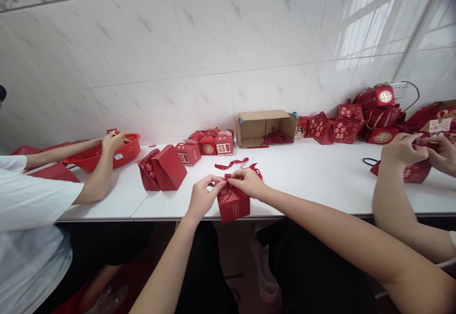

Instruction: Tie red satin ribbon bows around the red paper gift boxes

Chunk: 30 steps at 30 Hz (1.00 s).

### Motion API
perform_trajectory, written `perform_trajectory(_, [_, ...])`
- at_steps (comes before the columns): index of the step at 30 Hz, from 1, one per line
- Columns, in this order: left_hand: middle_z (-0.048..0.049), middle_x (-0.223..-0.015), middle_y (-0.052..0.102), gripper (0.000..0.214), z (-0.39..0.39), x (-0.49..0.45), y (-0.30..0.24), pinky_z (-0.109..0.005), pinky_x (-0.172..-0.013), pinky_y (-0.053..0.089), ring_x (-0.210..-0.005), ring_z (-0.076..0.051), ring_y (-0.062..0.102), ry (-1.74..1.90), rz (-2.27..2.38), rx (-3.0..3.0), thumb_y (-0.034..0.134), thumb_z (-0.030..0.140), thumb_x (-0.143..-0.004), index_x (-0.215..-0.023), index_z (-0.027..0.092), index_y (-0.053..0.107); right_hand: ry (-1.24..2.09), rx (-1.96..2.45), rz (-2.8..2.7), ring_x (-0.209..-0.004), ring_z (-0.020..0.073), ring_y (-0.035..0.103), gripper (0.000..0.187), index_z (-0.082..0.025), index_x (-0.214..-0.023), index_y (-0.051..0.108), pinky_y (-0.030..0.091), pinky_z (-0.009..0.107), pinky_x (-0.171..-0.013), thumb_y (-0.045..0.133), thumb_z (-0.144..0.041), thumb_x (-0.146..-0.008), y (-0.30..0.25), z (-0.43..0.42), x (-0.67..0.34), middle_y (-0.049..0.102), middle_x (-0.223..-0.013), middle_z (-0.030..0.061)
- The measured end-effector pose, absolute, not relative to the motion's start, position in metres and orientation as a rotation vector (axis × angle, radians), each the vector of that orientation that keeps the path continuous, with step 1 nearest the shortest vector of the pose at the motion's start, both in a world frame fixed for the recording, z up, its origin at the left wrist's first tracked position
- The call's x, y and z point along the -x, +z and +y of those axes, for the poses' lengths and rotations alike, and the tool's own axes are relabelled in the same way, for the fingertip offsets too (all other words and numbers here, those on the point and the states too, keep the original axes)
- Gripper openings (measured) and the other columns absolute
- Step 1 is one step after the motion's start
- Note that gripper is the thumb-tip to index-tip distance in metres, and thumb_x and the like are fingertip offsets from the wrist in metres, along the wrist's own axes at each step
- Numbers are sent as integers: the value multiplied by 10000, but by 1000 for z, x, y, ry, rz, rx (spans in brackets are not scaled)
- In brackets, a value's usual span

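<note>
A small red gift box (234,208) sits at the table's front edge in the head view, right in front of me. On its top, a red ribbon (228,176) forms a loop between my fingertips. My left hand (204,195) pinches the ribbon from the left side, thumb and forefinger closed. From the right, my right hand (249,183) also pinches it, and the ribbon's tail shows behind the knuckles. My fingers cover part of the knot. Just beyond lies a loose strip of red ribbon (231,164).
An open cardboard box (245,133) holding red ribbons stands against the wall. Red boxes (169,167) stand to the left, with more gift boxes (347,128) stacked at right. One co-worker reaches into a red basin (124,152); another's hands (401,150) work at right.
</note>
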State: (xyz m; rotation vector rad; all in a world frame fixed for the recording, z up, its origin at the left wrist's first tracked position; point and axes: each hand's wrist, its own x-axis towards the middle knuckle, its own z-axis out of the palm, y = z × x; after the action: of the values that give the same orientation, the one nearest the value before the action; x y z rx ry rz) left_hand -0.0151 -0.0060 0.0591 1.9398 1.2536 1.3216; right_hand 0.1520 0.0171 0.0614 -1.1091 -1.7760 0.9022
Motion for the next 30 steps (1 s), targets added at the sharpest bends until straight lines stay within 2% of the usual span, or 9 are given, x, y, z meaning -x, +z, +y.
perform_trajectory(2, [-36, -840, 665, 198, -9, 12, 59, -273, -739, 454, -805, -168, 612, 1325, 1197, -1946, 543, 377, -800, -766, 185, 578, 886, 1127, -1739, -668, 146, 577, 93, -168, -722, 586, 413, 248, -606, 591, -259, -708, 59, 17, -151, 644, -692, 20])
perform_trajectory(4, [-23, -800, 643, 196, -13, 9, 59, -261, -719, 448, -785, -160, 606, 1319, 1196, -1958, 511, 375, -818, -767, 189, 543, 881, 1112, -1703, -647, 143, 585, 150, -193, -825, 529, 416, 242, -585, 591, -252, -702, 57, 16, -151, 630, -670, -8])
perform_trajectory(7, [-6, -767, 609, 162, -15, 5, 58, -241, -691, 435, -760, -149, 595, 1305, 1233, -2015, 550, 352, -790, -779, 192, 522, 880, 1034, -1711, -573, 130, 573, 215, -228, -919, 465, 405, 227, -542, 559, -234, -726, 56, 13, -152, 607, -619, -52])
perform_trajectory(13, [11, -742, 592, 125, -12, 2, 53, -230, -669, 438, -711, -126, 585, 1386, 1294, -2020, 590, 284, -756, -745, 186, 514, 640, 1042, -1861, -626, 132, 603, 90, -192, -828, 619, 431, 239, -609, 558, -197, -761, 62, 7, -154, 681, -727, 10])
perform_trajectory(18, [11, -724, 610, 117, -9, 0, 49, -241, -688, 457, -732, -139, 614, 1458, 1322, -1963, 607, 267, -738, -722, 185, 525, 472, 1026, -2006, -746, 165, 632, 149, -191, -832, 722, 446, 266, -696, 584, -169, -779, 64, 8, -158, 721, -840, 50])
perform_trajectory(24, [10, -732, 644, 93, -8, 0, 47, -248, -691, 466, -750, -152, 636, 1471, 1358, -1933, 603, 234, -728, -703, 192, 524, 456, 1123, -2054, -683, 167, 600, 129, -193, -809, 741, 442, 282, -666, 625, -173, -758, 64, 8, -158, 700, -764, 57])
perform_trajectory(27, [3, -760, 664, 80, -9, -1, 48, -250, -693, 467, -779, -160, 645, 1466, 1368, -1920, 592, 222, -732, -708, 194, 521, 463, 1162, -2000, -847, 200, 577, 111, -170, -778, 732, 432, 330, -789, 624, -174, -753, 63, 9, -156, 653, -891, 91])
perform_trajectory(30, [1, -761, 666, 77, -10, -1, 49, -254, -708, 466, -781, -161, 647, 1474, 1376, -1903, 583, 230, -743, -714, 194, 521, 654, 1218, -1919, -1028, 241, 521, 105, -149, -744, 716, 374, 386, -924, 632, -213, -751, 61, 14, -155, 599, -1038, 117])
